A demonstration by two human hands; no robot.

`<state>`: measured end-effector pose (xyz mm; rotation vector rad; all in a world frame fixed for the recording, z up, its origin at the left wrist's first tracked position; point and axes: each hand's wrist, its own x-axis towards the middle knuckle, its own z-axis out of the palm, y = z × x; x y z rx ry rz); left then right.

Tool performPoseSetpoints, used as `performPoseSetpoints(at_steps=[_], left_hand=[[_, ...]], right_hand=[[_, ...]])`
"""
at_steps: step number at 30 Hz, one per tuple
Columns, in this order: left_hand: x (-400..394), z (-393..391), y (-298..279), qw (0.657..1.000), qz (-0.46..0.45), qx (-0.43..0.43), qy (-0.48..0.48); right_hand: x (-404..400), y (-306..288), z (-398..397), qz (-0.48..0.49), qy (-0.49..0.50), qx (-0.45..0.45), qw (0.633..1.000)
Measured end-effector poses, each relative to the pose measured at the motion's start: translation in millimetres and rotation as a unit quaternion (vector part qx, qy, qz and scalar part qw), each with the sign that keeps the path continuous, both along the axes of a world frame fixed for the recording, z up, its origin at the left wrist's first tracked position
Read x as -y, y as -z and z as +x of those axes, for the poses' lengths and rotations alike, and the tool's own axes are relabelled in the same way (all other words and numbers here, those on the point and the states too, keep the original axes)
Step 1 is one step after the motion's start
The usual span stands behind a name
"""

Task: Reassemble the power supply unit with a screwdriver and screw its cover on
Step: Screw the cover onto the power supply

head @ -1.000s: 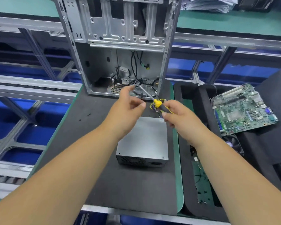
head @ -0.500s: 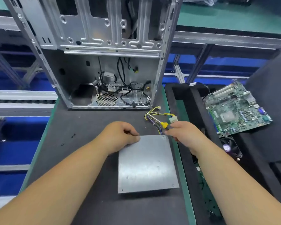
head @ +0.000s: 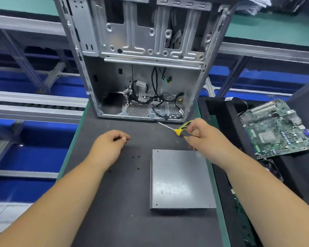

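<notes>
The grey metal power supply unit lies flat on the dark mat, its cover on top with small holes at the corners. My right hand grips a screwdriver with a yellow and black handle just beyond the unit's far right corner; the shaft points left toward the case. Yellow wires of the unit show at that hand. My left hand hovers over the mat left of the unit, fingers curled; whether it pinches a screw is hidden. Several small black screws lie beside it.
An open silver computer case stands upright at the mat's far edge, cables inside. A green motherboard rests on black foam at the right. A fan lies below it. Blue racking with metal rails runs along the left.
My left hand has left the unit's far left corner and moved left over the screws. My right hand has lifted the screwdriver slightly away from the unit. The view has shifted.
</notes>
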<state>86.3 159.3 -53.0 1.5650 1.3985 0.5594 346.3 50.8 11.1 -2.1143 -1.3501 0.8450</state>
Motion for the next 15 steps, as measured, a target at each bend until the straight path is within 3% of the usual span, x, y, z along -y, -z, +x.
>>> performPoseSetpoints(at_steps=[6,10,15], left_hand=[[3.9,-53.8,1.9,0.997,0.000,-0.003,-0.075],[11.6,-71.5,1.8,0.996,0.007,-0.020,-0.081],[14.4,-89.6,7.9,0.996,0.001,-0.039,-0.082]], right_hand=[[-27.6,-6.6,-63.0,0.077,-0.040,0.023,0.996],[-40.6,2.8,-89.7,0.017,-0.089,0.116,0.989],[-45.6,9.7,-104.2,-0.015,-0.088,0.119,0.989]])
